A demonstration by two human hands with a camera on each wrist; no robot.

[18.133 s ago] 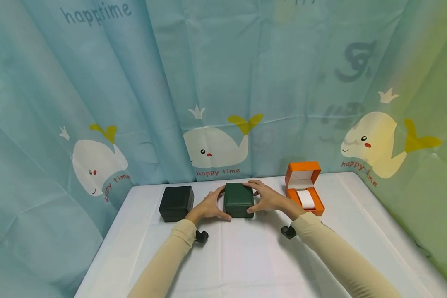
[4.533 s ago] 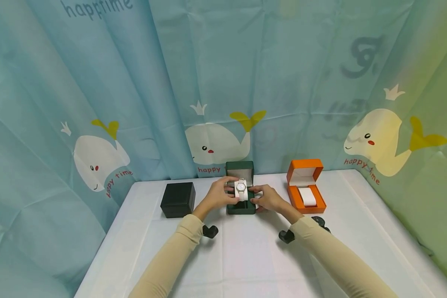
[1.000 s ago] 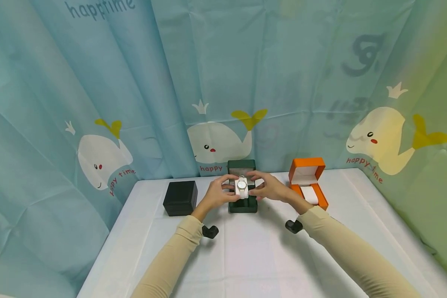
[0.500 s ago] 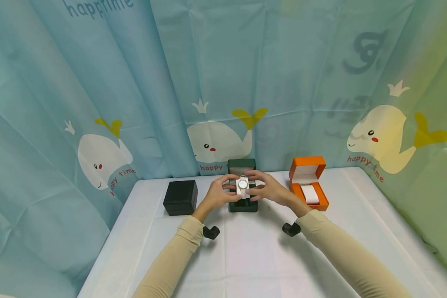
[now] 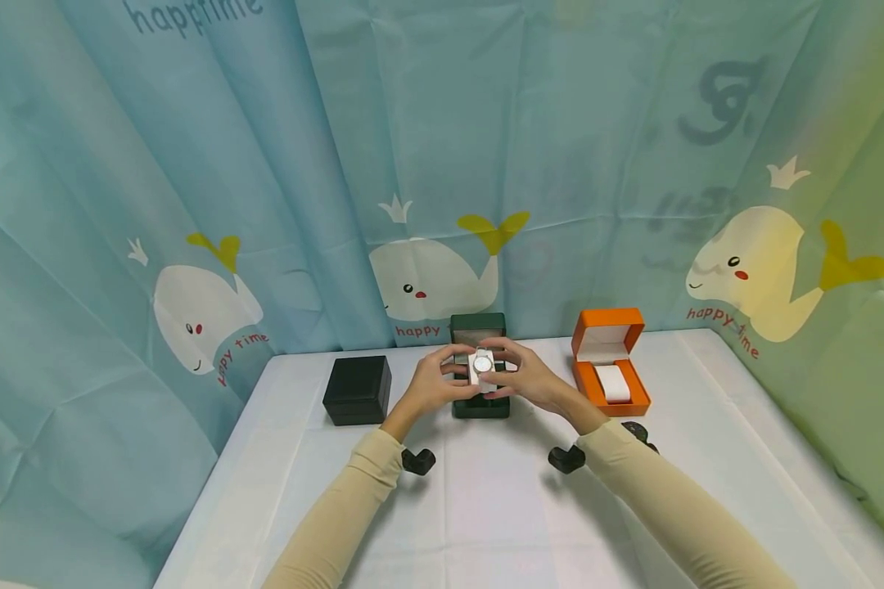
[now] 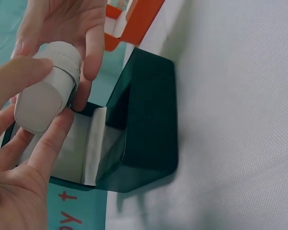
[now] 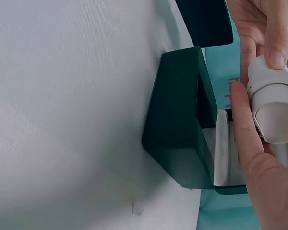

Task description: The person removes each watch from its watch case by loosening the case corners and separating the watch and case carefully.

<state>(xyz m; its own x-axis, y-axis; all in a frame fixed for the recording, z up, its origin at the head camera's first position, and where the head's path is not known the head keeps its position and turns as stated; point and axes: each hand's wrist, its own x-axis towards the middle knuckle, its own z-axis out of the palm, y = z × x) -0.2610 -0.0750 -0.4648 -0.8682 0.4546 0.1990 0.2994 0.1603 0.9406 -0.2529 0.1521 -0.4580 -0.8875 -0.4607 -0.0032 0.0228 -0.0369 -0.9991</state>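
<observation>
Over the open green watch box [image 5: 479,323], a white-strapped watch [image 5: 482,363] sits around a white watch cushion [image 6: 38,105]. My left hand [image 5: 430,384] grips the cushion's end between thumb and fingers. From the other side my right hand [image 5: 532,378] holds the watch, its fingers curled about the strap [image 6: 67,57]; their exact contact is partly hidden. In the right wrist view the left hand [image 7: 273,28] pinches the far end of the cushion, and the box stands with its lid up behind.
A closed black box [image 5: 357,390] stands left of the green box. To the right is an open orange box [image 5: 610,360] with a white cushion [image 5: 613,384] inside. A dark object [image 5: 636,431] shows partly behind the right forearm. Behind the white table [image 5: 486,523] hangs a blue curtain [image 5: 442,147].
Long before, the green box was closed between both hands; later its lid stood up. Over the last second, watch and cushion have shifted slightly right, and the right hand has closed in on them.
</observation>
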